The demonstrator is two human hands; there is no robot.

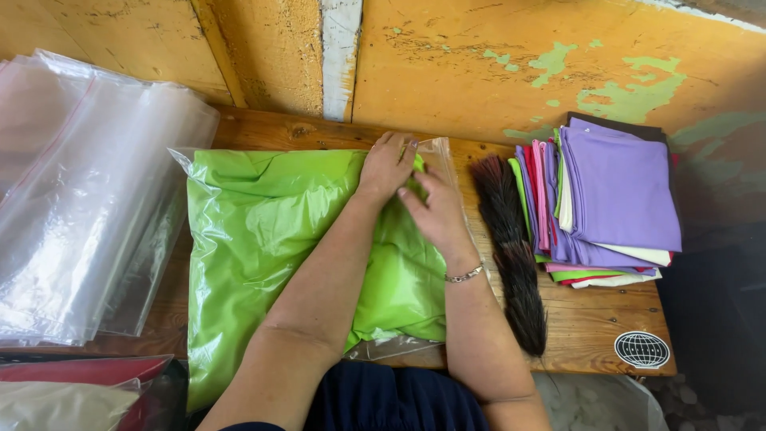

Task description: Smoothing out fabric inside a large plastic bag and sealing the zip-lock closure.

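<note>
Both hands press flat, grips open: left hand point(388, 165), right hand point(433, 209); holding down green bagged cloth point(263, 231).

Stack of empty clear plastic bags point(80, 199) at left of wooden surface point(590, 319). Dark bristle brush point(515, 255) beside folded cloths point(614, 199), purple on top. Round sticker point(642, 349) near corner.

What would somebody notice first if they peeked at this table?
The bright green cloth in a clear plastic bag in the middle, with the left hand and right hand pressing on its far end. To the right lie a dark brush and a stack of folded cloths, purple on top.
</note>
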